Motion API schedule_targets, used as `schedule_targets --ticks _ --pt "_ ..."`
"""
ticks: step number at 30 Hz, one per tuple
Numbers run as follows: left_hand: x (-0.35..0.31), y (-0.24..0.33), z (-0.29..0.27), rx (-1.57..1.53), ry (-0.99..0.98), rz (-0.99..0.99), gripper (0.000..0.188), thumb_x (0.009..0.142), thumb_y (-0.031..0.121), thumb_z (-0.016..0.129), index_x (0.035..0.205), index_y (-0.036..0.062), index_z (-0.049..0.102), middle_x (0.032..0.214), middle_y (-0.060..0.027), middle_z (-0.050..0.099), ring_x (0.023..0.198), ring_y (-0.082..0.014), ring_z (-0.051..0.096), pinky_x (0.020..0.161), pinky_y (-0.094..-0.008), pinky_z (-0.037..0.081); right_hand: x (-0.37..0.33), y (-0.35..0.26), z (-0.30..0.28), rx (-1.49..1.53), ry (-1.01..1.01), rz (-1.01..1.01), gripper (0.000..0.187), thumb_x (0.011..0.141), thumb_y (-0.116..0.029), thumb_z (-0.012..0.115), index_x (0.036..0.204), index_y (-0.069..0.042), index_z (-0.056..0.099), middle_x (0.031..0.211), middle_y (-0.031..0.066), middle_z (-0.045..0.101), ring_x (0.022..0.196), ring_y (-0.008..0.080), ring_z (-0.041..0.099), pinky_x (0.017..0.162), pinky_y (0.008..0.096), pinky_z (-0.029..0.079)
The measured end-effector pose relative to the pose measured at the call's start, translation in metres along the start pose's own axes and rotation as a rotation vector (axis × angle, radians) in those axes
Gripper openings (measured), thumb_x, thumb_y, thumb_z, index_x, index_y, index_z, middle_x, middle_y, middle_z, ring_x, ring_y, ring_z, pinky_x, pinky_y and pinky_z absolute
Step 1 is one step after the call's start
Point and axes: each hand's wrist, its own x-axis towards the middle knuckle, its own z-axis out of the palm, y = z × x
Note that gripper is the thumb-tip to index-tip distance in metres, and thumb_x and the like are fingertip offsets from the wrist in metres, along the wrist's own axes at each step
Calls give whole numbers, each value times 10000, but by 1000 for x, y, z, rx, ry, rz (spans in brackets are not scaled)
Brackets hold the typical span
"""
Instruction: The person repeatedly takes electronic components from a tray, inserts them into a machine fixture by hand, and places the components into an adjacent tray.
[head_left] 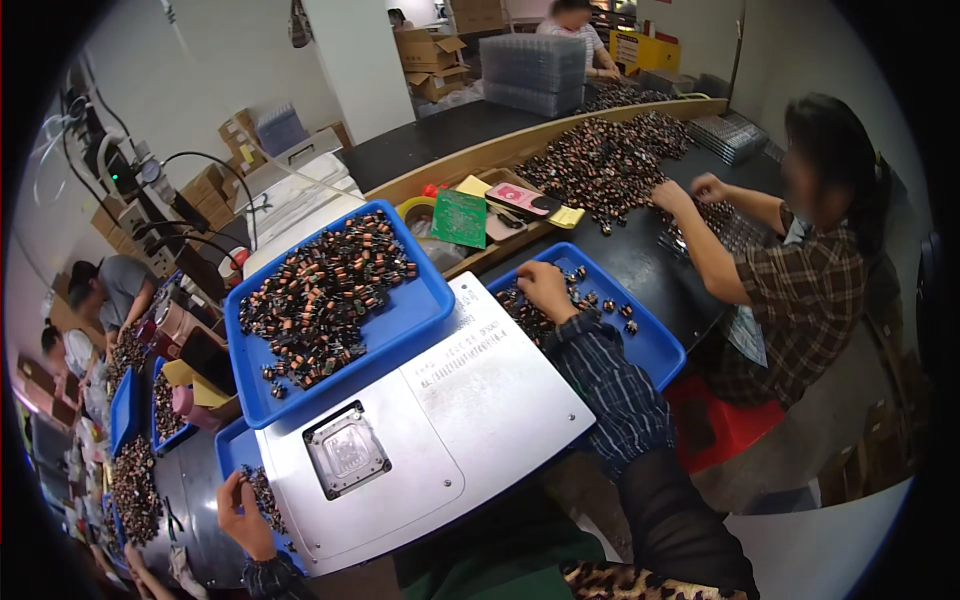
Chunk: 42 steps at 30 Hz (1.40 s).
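My right hand [547,292] is over a blue tray [650,347] on the right, its fingers bent together at small copper-and-black coil parts [585,296]. Whether it pinches one is hidden. At the lower left, my left hand [245,518] is curled with thumb and fingers close together, beside another blue tray [232,447] holding similar parts. What is between those fingers is too small to make out. A silver metal machine top [480,390] lies between my hands, with a square recessed fixture [347,450] set in it.
A large blue tray [425,290] heaped with coil parts rests on the machine's far side. Behind it are a green board [460,218] and a pink-and-black device [522,198]. A co-worker [815,260] handles parts at the right, near a big pile [610,160]. More people work farther off.
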Motion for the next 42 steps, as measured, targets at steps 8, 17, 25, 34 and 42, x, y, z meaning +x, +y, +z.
schedule_targets --ticks 8,17,25,34,42 --pt "-13 -91 -16 195 -200 -47 180 692 6 572 871 -6 585 817 -106 574 764 -213 543 689 -298 427 0 -127 -65 1223 -493 251 216 796 -18 544 1010 12 551 832 83 595 745 176 606 606 257 517" --pt "79 25 79 15 -128 383 282 707 52 601 984 9 567 999 -146 535 949 -280 507 845 -327 384 -33 -248 -39 1123 -847 33 280 740 31 599 1016 31 553 865 98 596 737 182 602 636 260 506" --pt "76 24 112 138 -213 397 135 714 145 606 807 50 627 802 -73 568 871 -258 487 760 -334 404 -72 -274 12 1065 -1002 -20 266 733 -2 629 990 38 574 834 85 600 693 136 586 616 240 490" --pt "75 15 110 185 -263 375 64 711 142 568 726 98 612 793 -38 579 877 -220 501 781 -367 346 -89 -275 14 978 -1162 -33 257 727 14 620 981 29 582 830 58 608 706 113 580 650 222 479" --pt "78 18 101 135 -364 359 123 683 143 603 805 125 592 733 -9 540 818 -201 493 837 -347 308 -117 -277 20 281 -942 -785 216 662 36 606 872 -16 606 781 86 561 696 222 561 617 290 450"
